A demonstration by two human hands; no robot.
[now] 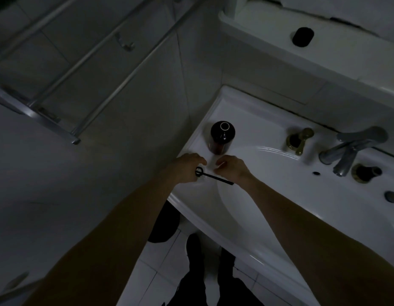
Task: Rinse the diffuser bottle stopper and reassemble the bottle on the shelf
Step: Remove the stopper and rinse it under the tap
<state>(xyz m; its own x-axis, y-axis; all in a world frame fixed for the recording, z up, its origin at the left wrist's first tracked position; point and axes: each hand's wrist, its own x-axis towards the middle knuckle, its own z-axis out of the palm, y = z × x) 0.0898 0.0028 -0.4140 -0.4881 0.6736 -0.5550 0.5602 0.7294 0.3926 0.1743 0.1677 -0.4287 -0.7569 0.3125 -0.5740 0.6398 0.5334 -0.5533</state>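
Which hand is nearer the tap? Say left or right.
Right. The right hand is on the tap side of the dark bottle; the left hand lies farther away, by the sink's outer edge.

A chrome faucet (350, 149) is sitting at the washbasin's (269, 195) back edge, a towel rail (85, 69) hanging on the wall beside it.

the light is dim and flattens most tones. the sink (269, 120) is glossy white. on its far left corner the diffuser bottle (221, 138) is dark amber, near black, with a pale ring at its mouth. the stick (216, 177) is black. the tap (353, 149) is silver-grey, the knob (299, 140) brassy gold. the floor (160, 268) has plain white tiles.
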